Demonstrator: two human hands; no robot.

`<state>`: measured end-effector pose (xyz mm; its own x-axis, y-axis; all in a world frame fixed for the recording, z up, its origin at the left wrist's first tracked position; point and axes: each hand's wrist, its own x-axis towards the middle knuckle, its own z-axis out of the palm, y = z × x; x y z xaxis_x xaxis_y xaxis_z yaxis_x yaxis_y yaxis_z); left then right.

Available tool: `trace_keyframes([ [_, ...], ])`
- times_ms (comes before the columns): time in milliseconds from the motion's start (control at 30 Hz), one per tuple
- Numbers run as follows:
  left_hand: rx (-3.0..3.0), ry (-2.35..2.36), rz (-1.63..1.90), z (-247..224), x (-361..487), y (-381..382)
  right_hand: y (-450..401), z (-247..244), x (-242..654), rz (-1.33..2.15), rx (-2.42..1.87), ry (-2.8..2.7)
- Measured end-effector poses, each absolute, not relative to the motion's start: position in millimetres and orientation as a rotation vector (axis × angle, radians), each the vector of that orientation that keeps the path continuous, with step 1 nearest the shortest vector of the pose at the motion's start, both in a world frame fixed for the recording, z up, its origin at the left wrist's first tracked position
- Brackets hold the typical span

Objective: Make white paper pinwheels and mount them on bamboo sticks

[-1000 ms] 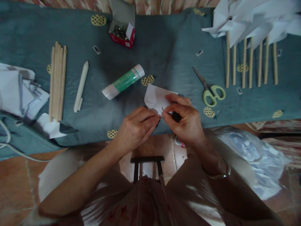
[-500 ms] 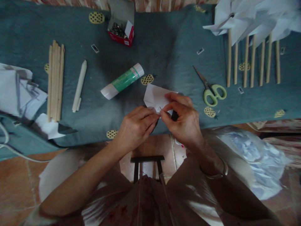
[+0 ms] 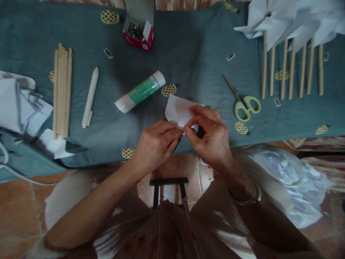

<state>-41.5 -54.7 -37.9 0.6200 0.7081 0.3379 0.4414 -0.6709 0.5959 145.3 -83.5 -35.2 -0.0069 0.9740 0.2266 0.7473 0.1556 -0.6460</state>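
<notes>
A small piece of white paper (image 3: pixel 178 109) with folded edges lies at the table's front edge, partly covered by my fingers. My left hand (image 3: pixel 159 142) is closed on its near left edge, fingers bunched together. My right hand (image 3: pixel 208 131) pinches with thumb and index finger at the near edge, right against the left fingertips, while its other fingers rest on the paper's right side. Whether anything tiny sits in that pinch is hidden. Beyond the paper lies a green and white glue stick (image 3: pixel 141 91). Green-handled scissors (image 3: pixel 242 102) rest to the right.
On the left are wooden sticks (image 3: pixel 62 93), a white pen (image 3: pixel 91 97) and folded papers (image 3: pixel 16 104). A red box (image 3: pixel 138 39) of metal fasteners stands at the back. Several paper pinwheels (image 3: pixel 272 21) lie back right. Below right is a plastic bag (image 3: pixel 293 183).
The right thumb and index finger have closed in on the paper's near edge, and a thin pale sliver between them no longer shows. Both hands stay almost in place. The view shifts slightly.
</notes>
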Motion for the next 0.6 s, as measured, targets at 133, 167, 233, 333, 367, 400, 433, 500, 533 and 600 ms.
trace_keyframes([
  [133,2.377,0.915,0.768,-37.4,-41.2,-55.0,-84.9,-34.9,146.1,0.495,-1.623,-1.795],
  [167,2.373,0.914,0.761,-37.1,-41.2,-55.0,-85.4,-34.8,146.4,0.479,-1.609,-1.805],
  [233,2.364,0.916,0.75,-36.5,-41.2,-55.0,-86.5,-34.9,146.8,0.443,-1.575,-1.832],
  [333,2.367,0.918,0.75,-35.8,-41.4,-54.8,-88.0,-35.8,147.1,0.416,-1.532,-1.872],
  [367,2.372,0.917,0.749,-35.7,-41.4,-54.7,-88.4,-36.1,147.0,0.397,-1.52,-1.884],
  [400,2.378,0.914,0.747,-35.7,-41.5,-54.7,-88.7,-36.3,146.8,0.373,-1.516,-1.901],
  [433,2.381,0.911,0.745,-35.8,-41.6,-54.6,-88.9,-36.4,146.6,0.342,-1.517,-1.92],
  [500,2.374,0.902,0.751,-36.1,-41.6,-54.7,-89.1,-36.3,146.0,0.289,-1.523,-1.96],
  [533,2.364,0.895,0.757,-36.4,-41.6,-54.8,-89.1,-36.2,145.7,0.274,-1.523,-1.975],
  [600,2.351,0.883,0.783,-37.1,-41.5,-54.8,-89.0,-36.5,145.2,0.254,-1.505,-1.989],
])
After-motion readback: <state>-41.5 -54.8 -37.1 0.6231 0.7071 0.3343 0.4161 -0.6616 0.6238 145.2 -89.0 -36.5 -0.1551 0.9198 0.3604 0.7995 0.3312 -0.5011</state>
